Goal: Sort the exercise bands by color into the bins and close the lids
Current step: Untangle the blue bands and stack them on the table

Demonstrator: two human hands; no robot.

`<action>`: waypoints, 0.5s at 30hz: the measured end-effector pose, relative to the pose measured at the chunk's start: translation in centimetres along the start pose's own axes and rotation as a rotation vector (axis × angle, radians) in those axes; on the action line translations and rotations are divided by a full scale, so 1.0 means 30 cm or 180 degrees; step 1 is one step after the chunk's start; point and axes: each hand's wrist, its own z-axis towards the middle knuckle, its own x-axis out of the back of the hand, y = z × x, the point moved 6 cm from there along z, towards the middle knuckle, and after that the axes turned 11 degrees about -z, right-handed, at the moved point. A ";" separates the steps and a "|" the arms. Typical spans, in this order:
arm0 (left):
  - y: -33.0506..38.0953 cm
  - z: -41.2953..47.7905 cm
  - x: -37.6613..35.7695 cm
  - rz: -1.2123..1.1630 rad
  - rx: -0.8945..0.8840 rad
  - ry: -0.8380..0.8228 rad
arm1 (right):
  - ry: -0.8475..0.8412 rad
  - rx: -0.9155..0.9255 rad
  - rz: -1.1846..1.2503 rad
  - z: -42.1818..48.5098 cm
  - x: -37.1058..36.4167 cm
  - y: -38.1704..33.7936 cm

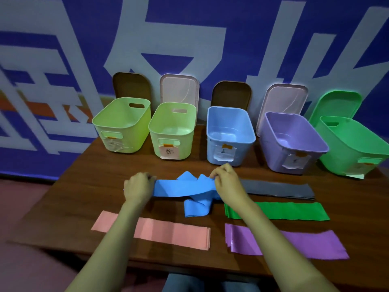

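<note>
On the desk [63,203], mid-front, both hands work the blue band [185,187]. Left grip [137,186] is curled round the band's L end, knuckles up, fingers tucked under. Right grip [226,180] pinches the R part btwn thumb & fingertips, raised a bit. The stretch btwn them is lifted just off the wood; the rest is bunched, w/ a folded loop lying on the desk toward the near edge. The band sits just in front of the blue bin [246,152], not in it.

Other bands lie flat:
- pink band [168,231], near-left, partly under the L forearm
- grey band [280,189], R of the right grip
- green band [290,210], next row down
- purple band [311,243], nearest the edge on the R

Back row, L to R: yellow-green bin [134,142], 2nd yellow-green bin [185,146], blue bin, purple bin [271,152], green bin [336,157]. All open-topped, each w/ a paper tag on the front; writing too small to read. Lids stand upright behind them against the wall [63,60]: brown lid [131,85], pink lid [179,88], 2nd brown lid [231,93], 2nd pink lid [285,98], green lid [336,104].
</note>
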 end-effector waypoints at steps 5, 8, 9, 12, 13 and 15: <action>-0.098 0.033 0.036 0.0703 0.0003 0.0322 | -0.0603 -0.0002 -0.0084 0.008 -0.180 -0.077; -0.136 0.054 0.037 0.0788 0.0095 0.0262 | -0.0743 -0.0051 -0.0051 0.016 -0.239 -0.101; -0.145 0.058 0.038 0.0805 0.0112 0.0249 | -0.0758 -0.0057 -0.0043 0.019 -0.253 -0.103; -0.166 0.067 0.036 0.0813 0.0080 0.0271 | -0.0766 -0.0104 -0.0058 0.020 -0.276 -0.093; -0.170 0.069 0.034 0.0827 0.0057 0.0294 | -0.0777 -0.0121 -0.0091 0.018 -0.281 -0.087; -0.169 0.065 0.018 0.0862 0.0007 0.0290 | -0.0778 -0.0156 -0.0175 0.012 -0.287 -0.076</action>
